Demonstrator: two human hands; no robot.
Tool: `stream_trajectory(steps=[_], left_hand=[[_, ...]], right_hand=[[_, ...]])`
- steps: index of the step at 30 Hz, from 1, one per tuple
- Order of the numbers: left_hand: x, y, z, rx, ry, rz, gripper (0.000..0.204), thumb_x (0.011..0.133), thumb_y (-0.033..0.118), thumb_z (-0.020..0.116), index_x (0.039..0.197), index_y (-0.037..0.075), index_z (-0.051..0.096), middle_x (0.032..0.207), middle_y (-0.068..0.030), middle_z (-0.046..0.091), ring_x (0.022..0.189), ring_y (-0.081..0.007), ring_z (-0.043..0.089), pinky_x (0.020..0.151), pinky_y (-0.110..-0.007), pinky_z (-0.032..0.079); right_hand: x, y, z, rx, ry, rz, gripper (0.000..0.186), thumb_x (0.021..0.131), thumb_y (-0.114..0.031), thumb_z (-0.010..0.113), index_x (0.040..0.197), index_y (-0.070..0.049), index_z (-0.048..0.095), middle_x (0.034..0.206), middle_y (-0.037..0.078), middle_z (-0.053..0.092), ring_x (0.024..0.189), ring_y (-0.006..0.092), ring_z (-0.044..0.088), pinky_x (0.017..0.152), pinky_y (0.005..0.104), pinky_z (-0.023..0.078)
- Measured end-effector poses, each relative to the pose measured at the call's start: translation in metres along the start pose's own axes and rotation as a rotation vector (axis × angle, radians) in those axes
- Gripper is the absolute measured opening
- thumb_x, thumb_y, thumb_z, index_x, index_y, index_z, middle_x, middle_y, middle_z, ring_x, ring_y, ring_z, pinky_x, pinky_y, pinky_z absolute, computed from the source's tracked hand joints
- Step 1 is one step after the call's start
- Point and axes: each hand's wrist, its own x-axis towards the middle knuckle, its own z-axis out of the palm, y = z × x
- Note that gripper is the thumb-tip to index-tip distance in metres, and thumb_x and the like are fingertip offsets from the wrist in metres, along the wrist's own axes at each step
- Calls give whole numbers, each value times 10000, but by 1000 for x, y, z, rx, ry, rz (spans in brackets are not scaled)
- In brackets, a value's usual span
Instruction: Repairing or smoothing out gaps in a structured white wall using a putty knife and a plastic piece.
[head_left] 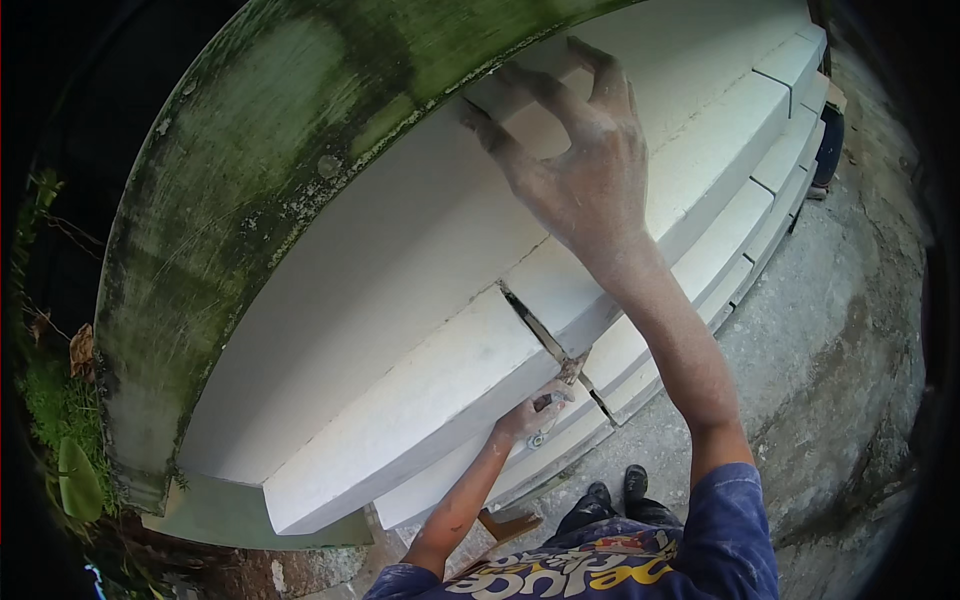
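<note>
Long white blocks (430, 375) lie in stepped layers along a mossy green wall, with a dark gap (530, 320) between two blocks in the upper row. My right hand (585, 150), dusted with white powder, is raised over the smooth white surface (330, 330) beside the wall. Its fingers are spread and bent, and I see nothing held in them; whether the tips touch the surface I cannot tell. Lower down, my left hand (538, 412) is at the front of the blocks by the gap's lower end. Its fingers are curled closed, and what they hold is unclear.
The curved green wall (300, 150) rises on the far left, with plants (75, 470) beside it. More blocks (790, 150) continue toward the upper right. Rough grey concrete ground (800, 370) lies to the right, and my dark shoes (634, 480) stand close to the stack.
</note>
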Motion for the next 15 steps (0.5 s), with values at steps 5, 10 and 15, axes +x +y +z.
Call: stream_trajectory(steps=[5,10,15], left_hand=[[-1,3,0,8,28,47,175,864,83,652,1022,55,722,1061,-74,681,1016,-186,623,900,-325,493],[3,11,3,47,27,82,164,844,85,655,992,55,718,968,-71,702,988,-206,629,865,-337,486],[-3,19,0,38,31,-24,170,842,128,655,987,64,717,968,-86,703,954,-236,623,873,-358,481]], right_hand=[[-14,-27,-3,-74,-21,101,362,847,-411,842,1120,-179,792,1294,230,565,1222,370,577,942,521,542],[8,22,-7,-14,14,216,372,800,-401,874,1078,-163,808,1326,224,537,1200,370,571,968,502,528],[-25,-42,3,-21,-111,-78,407,802,-430,869,1081,-143,795,1282,271,538,1190,389,566,944,509,521]])
